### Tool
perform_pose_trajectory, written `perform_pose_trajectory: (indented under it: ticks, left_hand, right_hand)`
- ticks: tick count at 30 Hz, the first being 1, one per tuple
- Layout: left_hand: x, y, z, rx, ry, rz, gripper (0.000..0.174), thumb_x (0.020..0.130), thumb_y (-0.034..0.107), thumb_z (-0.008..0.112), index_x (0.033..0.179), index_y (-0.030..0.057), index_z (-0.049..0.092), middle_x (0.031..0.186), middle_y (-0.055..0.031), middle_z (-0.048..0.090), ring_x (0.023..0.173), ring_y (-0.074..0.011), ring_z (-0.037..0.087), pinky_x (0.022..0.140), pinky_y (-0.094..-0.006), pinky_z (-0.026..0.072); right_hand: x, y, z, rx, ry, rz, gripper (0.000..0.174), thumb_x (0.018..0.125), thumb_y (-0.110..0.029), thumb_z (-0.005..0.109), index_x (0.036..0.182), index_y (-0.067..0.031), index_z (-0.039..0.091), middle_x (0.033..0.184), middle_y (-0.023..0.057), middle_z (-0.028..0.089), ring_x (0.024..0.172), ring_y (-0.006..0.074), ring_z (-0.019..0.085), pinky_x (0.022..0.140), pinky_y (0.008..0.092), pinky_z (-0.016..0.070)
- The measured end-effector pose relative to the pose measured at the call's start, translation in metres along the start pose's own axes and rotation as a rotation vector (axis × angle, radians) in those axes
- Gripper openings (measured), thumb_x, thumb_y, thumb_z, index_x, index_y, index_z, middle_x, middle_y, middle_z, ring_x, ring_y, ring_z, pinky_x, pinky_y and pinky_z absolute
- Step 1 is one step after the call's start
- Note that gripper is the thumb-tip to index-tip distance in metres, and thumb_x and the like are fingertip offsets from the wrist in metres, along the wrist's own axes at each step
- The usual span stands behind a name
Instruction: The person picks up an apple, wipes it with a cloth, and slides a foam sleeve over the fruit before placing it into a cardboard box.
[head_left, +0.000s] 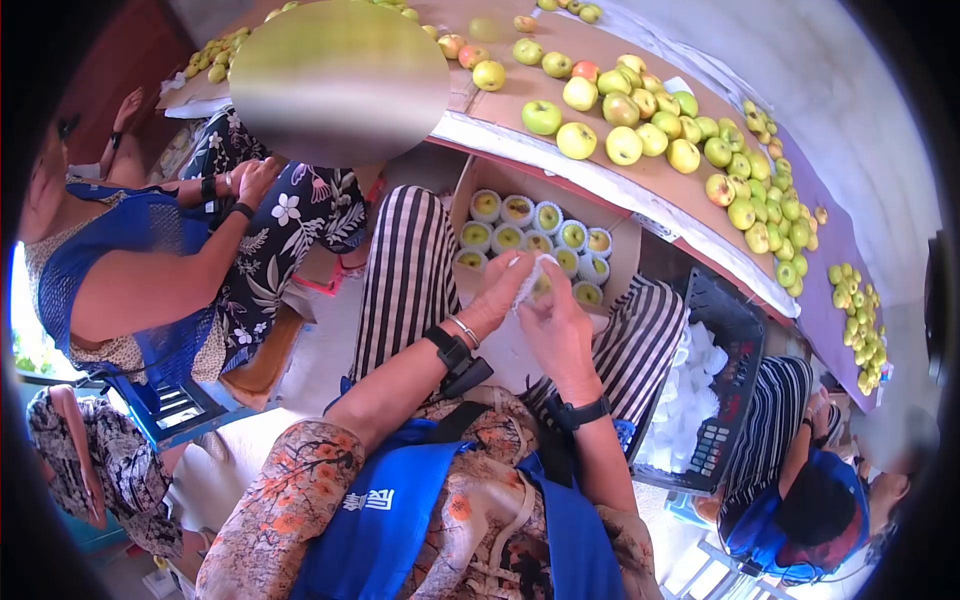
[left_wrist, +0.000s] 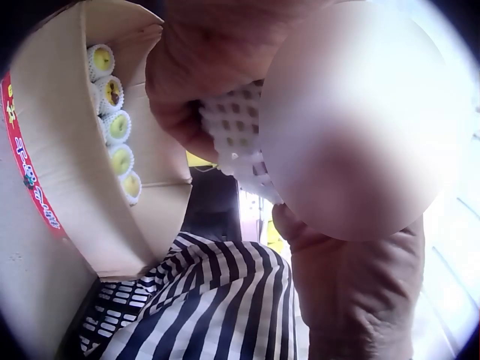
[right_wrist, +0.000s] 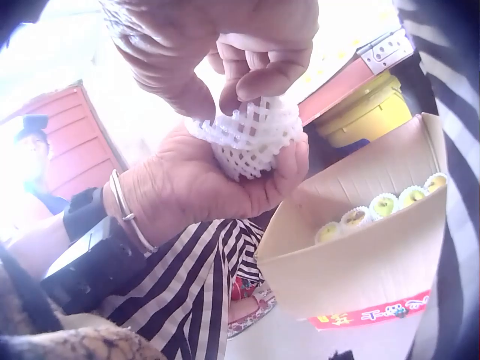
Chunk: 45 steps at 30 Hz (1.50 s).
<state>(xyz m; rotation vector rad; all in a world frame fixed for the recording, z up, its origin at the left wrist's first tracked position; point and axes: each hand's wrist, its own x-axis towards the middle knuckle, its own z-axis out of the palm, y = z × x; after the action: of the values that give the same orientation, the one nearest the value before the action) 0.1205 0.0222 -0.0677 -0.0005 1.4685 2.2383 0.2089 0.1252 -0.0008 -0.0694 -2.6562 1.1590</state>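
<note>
A white foam net sleeve (right_wrist: 251, 135) is between my two hands above my lap, with a bit of yellow-green apple (head_left: 541, 287) showing in the head view. My left hand (head_left: 488, 300) grips the sleeve from below, its fingers curled round the side. From above, my right hand (head_left: 562, 335) pinches the sleeve's upper edge with thumb and fingertips, seen closely in the right wrist view. Just beyond the hands stands an open cardboard box (head_left: 627, 240), holding rows of apples (head_left: 507, 238) in foam nets.
Loose apples (head_left: 622, 145) cover the cardboard-topped table (head_left: 480, 115) ahead. A black crate (head_left: 735, 400) of white foam nets (head_left: 685, 400) stands at my right. One seated person (head_left: 150, 270) is on the left, another (head_left: 800, 510) on the right. Striped trouser legs (head_left: 405, 270) flank the box.
</note>
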Motion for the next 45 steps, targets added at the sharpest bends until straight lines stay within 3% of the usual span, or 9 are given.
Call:
perform_pose_trajectory:
  ticks: [9,12,15,18,21,24,33,39,45]
  left_hand:
    - [0.006,-0.002,-0.004,-0.104,-0.201,-0.068,0.065,0.103,0.055,0.033,0.111,-0.0018,0.064,0.099,-0.0076,0.067,0.091,-0.0117,0.063,0.079,-0.0267,0.0522]
    - [0.005,0.001,-0.004,-0.077,-0.255,-0.105,0.063,0.101,0.056,0.040,0.117,-0.0016,0.060,0.110,-0.0100,0.064,0.101,-0.0125,0.060,0.086,-0.0280,0.0502]
    - [-0.001,0.009,-0.007,0.209,-0.330,0.041,0.063,0.098,0.056,0.048,0.125,-0.0005,0.055,0.121,-0.0108,0.058,0.112,-0.0135,0.054,0.093,-0.0292,0.0462]
    - [-0.001,0.012,-0.009,0.354,-0.374,0.045,0.061,0.095,0.053,0.056,0.128,0.0013,0.053,0.123,-0.0097,0.055,0.118,-0.0133,0.049,0.096,-0.0295,0.0431]
    - [-0.007,0.016,0.001,0.099,-0.283,-0.038,0.052,0.097,0.046,0.056,0.125,0.0025,0.054,0.115,-0.0080,0.059,0.110,-0.0128,0.054,0.092,-0.0285,0.0455]
    - [0.002,0.014,-0.007,-0.098,-0.422,-0.102,0.044,0.100,0.041,0.053,0.123,0.0030,0.054,0.112,-0.0081,0.062,0.104,-0.0137,0.060,0.090,-0.0292,0.0489]
    - [-0.006,0.031,0.004,-0.500,-0.342,-0.213,0.043,0.103,0.039,0.043,0.121,0.0018,0.055,0.115,-0.0126,0.065,0.104,-0.0219,0.065,0.094,-0.0362,0.0520]
    - [0.000,0.025,-0.001,-0.651,-0.306,-0.182,0.045,0.103,0.041,0.043,0.122,0.0016,0.055,0.117,-0.0132,0.064,0.108,-0.0241,0.063,0.098,-0.0389,0.0499]
    - [-0.006,0.026,0.005,-0.486,-0.294,-0.134,0.051,0.102,0.046,0.044,0.127,0.0024,0.054,0.123,-0.0105,0.062,0.115,-0.0217,0.060,0.102,-0.0376,0.0466]
  right_hand:
    - [0.008,0.000,-0.005,-0.136,-0.077,-0.009,0.061,0.078,-0.019,0.072,0.133,-0.0077,0.048,0.088,0.0221,0.068,0.078,0.0408,0.067,0.070,0.0484,0.0536]
    - [0.014,-0.002,-0.011,-0.171,-0.120,0.027,0.062,0.077,-0.020,0.072,0.133,-0.0074,0.048,0.084,0.0229,0.068,0.078,0.0435,0.066,0.071,0.0504,0.0529]
    - [0.020,-0.008,-0.021,-0.153,-0.171,0.102,0.063,0.076,-0.020,0.073,0.133,-0.0071,0.049,0.078,0.0217,0.067,0.075,0.0425,0.066,0.069,0.0491,0.0531]
    - [0.022,-0.003,-0.027,-0.032,-0.189,0.121,0.066,0.074,-0.020,0.075,0.133,-0.0070,0.049,0.070,0.0178,0.066,0.068,0.0348,0.068,0.065,0.0431,0.0535]
    - [0.024,-0.001,-0.036,0.139,-0.255,0.199,0.065,0.077,-0.018,0.075,0.135,-0.0047,0.048,0.066,0.0113,0.064,0.061,0.0224,0.068,0.057,0.0328,0.0506]
    - [0.022,0.007,-0.042,0.602,-0.272,0.360,0.063,0.083,-0.016,0.073,0.137,-0.0003,0.046,0.066,0.0049,0.062,0.060,0.0137,0.066,0.053,0.0239,0.0450]
    - [0.006,0.026,-0.036,0.912,-0.048,0.465,0.060,0.085,-0.018,0.074,0.133,0.0061,0.047,0.073,0.0034,0.062,0.060,0.0107,0.063,0.050,0.0185,0.0415]
    - [0.000,0.031,-0.019,1.014,-0.138,0.726,0.048,0.083,-0.022,0.079,0.119,-0.0015,0.054,0.086,0.0026,0.064,0.067,0.0090,0.062,0.053,0.0183,0.0440]
    - [0.005,0.038,-0.007,1.422,-0.086,0.581,0.039,0.086,-0.014,0.076,0.117,-0.0045,0.055,0.098,0.0008,0.064,0.086,0.0076,0.061,0.057,0.0188,0.0453]
